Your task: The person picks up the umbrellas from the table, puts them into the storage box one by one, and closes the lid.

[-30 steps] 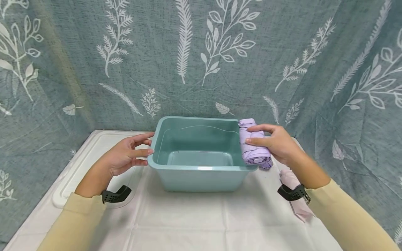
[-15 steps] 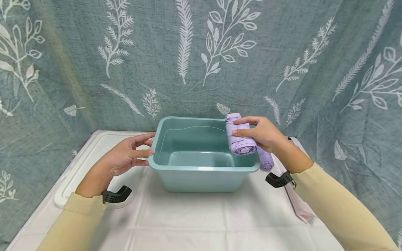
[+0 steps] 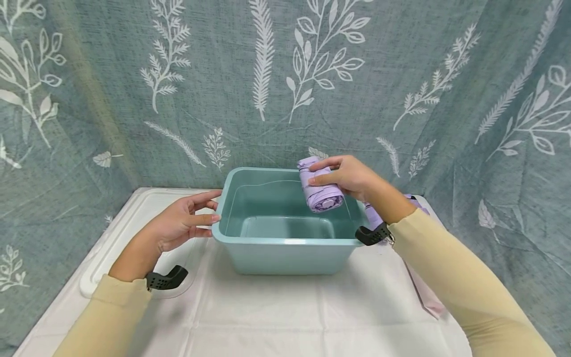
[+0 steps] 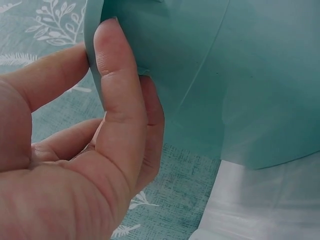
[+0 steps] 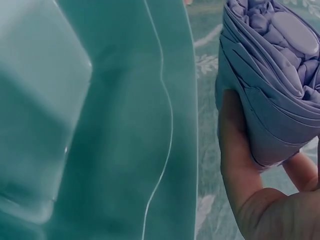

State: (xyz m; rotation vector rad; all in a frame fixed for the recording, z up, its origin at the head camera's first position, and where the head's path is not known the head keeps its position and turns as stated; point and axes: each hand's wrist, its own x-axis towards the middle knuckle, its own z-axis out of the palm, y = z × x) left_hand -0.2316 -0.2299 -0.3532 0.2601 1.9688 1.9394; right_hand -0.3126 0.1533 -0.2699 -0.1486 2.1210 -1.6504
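A teal plastic bin [image 3: 285, 260] stands in the middle of the table, its inside bare in the head view. At its left end my left hand [image 3: 178, 223] pinches the rim; the left wrist view shows thumb and fingers on both sides of the bin wall [image 4: 200, 65]. My right hand [image 3: 350, 176] holds a lilac roll of trash bags [image 3: 324, 198], raised over the bin's back right part. The roll's gathered end [image 5: 285, 55] with a pale core shows in the right wrist view. Partly hidden behind my right forearm lies another lilac roll [image 3: 372, 216].
A white lid [image 3: 104, 258] lies flat on the left of the white-covered table [image 3: 258, 317]. On the right, a pale pink folded piece [image 3: 428, 297] is mostly hidden under my right sleeve. A grey-green leaf-patterned curtain [image 3: 223, 74] encloses the back and sides.
My right hand has carried the lilac roll leftward and up, from the bin's right rim to over its back right part. The left hand stays at the rim.
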